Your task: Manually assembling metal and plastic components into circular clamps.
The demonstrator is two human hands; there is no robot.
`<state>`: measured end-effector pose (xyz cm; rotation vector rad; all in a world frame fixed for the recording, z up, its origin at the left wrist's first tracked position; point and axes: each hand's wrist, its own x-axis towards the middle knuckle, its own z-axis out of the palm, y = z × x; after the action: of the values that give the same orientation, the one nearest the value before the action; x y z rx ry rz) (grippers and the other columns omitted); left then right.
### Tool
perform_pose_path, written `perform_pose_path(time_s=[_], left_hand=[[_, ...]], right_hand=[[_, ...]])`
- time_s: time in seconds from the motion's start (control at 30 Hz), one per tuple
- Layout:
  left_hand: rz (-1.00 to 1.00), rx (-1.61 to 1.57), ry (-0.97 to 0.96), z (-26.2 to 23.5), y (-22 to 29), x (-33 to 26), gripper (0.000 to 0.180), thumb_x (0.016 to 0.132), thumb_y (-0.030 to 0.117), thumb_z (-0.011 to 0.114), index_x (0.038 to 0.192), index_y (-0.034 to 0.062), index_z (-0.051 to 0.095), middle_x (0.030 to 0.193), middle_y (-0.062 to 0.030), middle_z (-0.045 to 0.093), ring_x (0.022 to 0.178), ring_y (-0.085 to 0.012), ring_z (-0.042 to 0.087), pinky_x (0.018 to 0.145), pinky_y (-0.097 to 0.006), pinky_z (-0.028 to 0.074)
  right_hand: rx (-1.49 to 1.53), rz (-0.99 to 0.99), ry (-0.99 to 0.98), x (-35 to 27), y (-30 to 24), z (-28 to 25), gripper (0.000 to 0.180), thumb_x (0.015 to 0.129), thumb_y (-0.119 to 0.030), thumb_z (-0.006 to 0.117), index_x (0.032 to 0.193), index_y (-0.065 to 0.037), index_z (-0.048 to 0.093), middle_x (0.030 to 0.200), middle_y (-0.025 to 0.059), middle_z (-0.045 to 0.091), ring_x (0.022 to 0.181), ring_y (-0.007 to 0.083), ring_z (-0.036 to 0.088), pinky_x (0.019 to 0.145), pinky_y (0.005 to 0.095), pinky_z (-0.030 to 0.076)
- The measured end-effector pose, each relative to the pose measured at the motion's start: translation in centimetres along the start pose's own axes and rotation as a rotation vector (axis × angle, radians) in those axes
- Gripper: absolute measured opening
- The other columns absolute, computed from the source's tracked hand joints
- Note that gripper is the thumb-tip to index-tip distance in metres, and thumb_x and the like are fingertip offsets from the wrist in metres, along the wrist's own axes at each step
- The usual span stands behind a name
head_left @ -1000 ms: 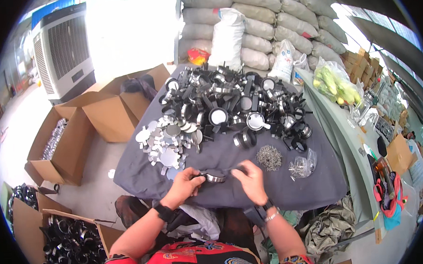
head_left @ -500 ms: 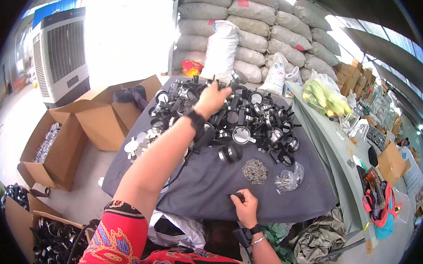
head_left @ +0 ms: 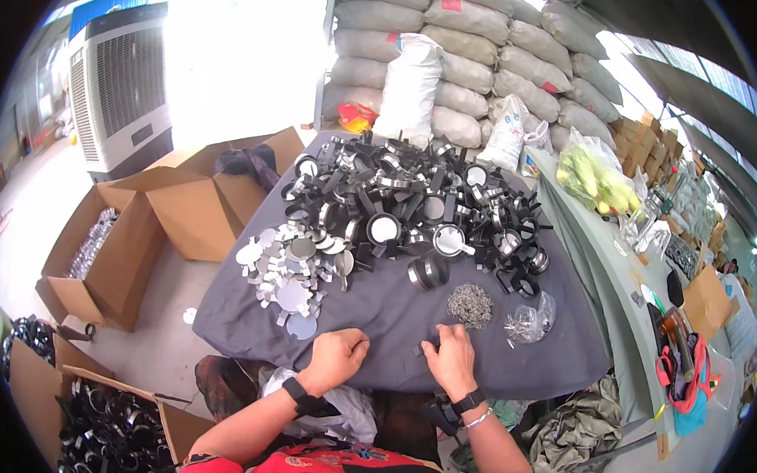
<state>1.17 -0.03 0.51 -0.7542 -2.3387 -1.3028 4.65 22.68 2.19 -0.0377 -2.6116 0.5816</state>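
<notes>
My left hand point(head_left: 338, 357) rests low over the front of the grey-clothed table point(head_left: 382, 309), fingers curled closed; what they hold, if anything, is hidden. To its right, my right hand point(head_left: 452, 358) is closed, with a small black piece point(head_left: 419, 349) at its thumb and fingertips. Beyond both hands lies a big heap of black parts with silver rings and round discs point(head_left: 393, 193). Flat silver discs with tabs point(head_left: 292, 294) are piled at left. A thick black-and-silver ring part point(head_left: 429, 271) lies in front of the heap.
Beyond my right hand are a mound of small metal clips point(head_left: 469, 305) and a clear bag of metal pins point(head_left: 533, 318). Cardboard boxes point(head_left: 193, 219) stand left of the table; another box holds black parts point(head_left: 115, 439). Stacked sacks point(head_left: 463, 52) rise behind the table.
My left hand has come back from the far side of the heap to the table's front, beside my right hand. The silver discs its arm covered now show. The view has shifted slightly.
</notes>
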Motion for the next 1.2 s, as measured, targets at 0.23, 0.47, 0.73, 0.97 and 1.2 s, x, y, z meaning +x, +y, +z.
perform_pose_path(time_s=[0.23,0.47,0.73,0.97,1.2], left_hand=[[-0.043,0.139,-0.056,0.0,-0.1,0.5,0.010,0.080,0.016,0.061,0.075,0.0072,0.063,0.070,-0.0117,0.064,0.066,-0.0308,0.063,0.060,-0.041,0.049],[0.044,0.134,-0.036,0.3,-0.1,0.5,0.008,0.078,0.013,0.062,0.073,0.0072,0.059,0.066,-0.0093,0.060,0.063,-0.0301,0.061,0.056,-0.042,0.047],[0.036,0.163,-0.055,0.0,-0.2,0.6,0.003,0.075,0.010,0.064,0.074,0.0085,0.061,0.064,-0.0059,0.060,0.059,-0.0253,0.061,0.050,-0.038,0.047],[-0.014,0.157,-0.078,0.0,-0.3,0.9,0.005,0.073,0.008,0.066,0.075,0.0094,0.062,0.063,-0.0047,0.059,0.057,-0.0245,0.059,0.050,-0.036,0.047],[-0.030,0.145,-0.064,0.2,0.1,1.1,0.004,0.074,0.009,0.065,0.076,0.0089,0.062,0.062,-0.0050,0.058,0.058,-0.0248,0.060,0.050,-0.036,0.047]], right_hand=[[0.071,-0.310,0.211,10.4,-1.0,-5.2,0.025,0.075,-0.014,0.069,0.094,0.000,0.060,0.094,0.0163,0.058,0.090,0.0338,0.057,0.080,0.0401,0.046],[-0.089,-0.456,0.213,28.1,0.1,-5.1,0.025,0.077,-0.018,0.065,0.096,-0.002,0.064,0.102,0.0154,0.061,0.100,0.0338,0.056,0.087,0.0413,0.045],[-0.312,-0.135,-0.183,39.8,0.4,2.1,0.038,0.084,-0.044,0.056,0.107,-0.017,0.069,0.122,0.0086,0.058,0.126,0.0315,0.041,0.097,0.0684,0.027],[-0.154,-0.056,-0.162,42.2,8.6,0.7,0.046,0.080,-0.045,0.057,0.086,-0.001,0.069,0.090,0.0224,0.066,0.090,0.0384,0.062,0.079,0.0438,0.048],[-0.491,0.201,-0.203,39.8,12.0,-2.6,0.057,0.085,-0.057,0.047,0.109,-0.009,0.067,0.120,0.0143,0.061,0.117,0.0357,0.052,0.097,0.0689,0.026]])
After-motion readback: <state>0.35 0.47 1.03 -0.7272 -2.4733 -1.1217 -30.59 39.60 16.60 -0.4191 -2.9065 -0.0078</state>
